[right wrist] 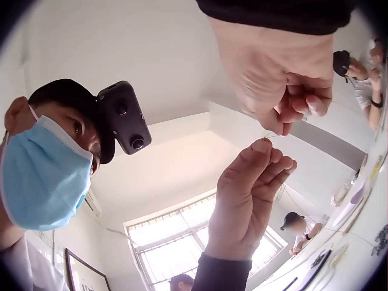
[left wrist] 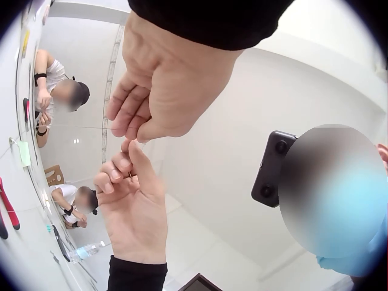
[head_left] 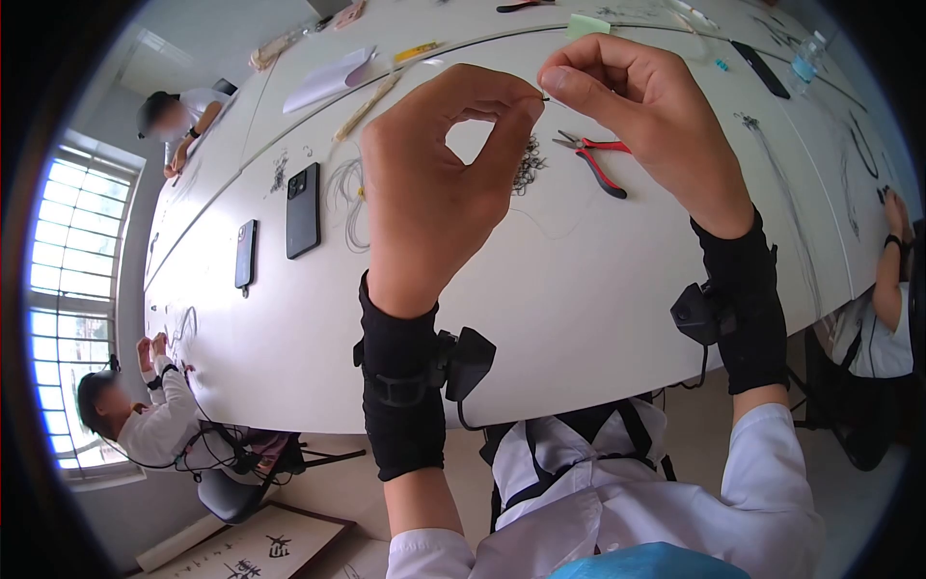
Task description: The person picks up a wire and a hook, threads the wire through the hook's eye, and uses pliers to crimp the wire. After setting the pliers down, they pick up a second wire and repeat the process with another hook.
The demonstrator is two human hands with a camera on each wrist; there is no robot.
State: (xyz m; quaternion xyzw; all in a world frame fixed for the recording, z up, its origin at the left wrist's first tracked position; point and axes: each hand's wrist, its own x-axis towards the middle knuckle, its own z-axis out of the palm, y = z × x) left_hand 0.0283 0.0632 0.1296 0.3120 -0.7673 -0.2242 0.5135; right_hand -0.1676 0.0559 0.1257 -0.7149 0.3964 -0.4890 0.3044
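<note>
Above the table my left hand (head_left: 434, 183) pinches a tiny dark piece (head_left: 545, 97) between thumb and forefinger. Close beside it, my right hand (head_left: 666, 125) has thumb and forefinger pressed together on a thin line, its other fingers curled. That thin line (left wrist: 91, 127) runs out sideways from the fingertips in the left wrist view. The fingertips of both hands nearly meet; most of what they pinch is hidden. Below the hands lie pliers (head_left: 600, 166) with red and black handles and a pile of small dark rings (head_left: 529, 172).
A coil of clear line (head_left: 349, 207) lies left of my left hand, near a large dark phone (head_left: 304, 210) and a smaller phone (head_left: 247, 256). A water bottle (head_left: 807, 60) stands far right. Other people sit at the table's left and right sides.
</note>
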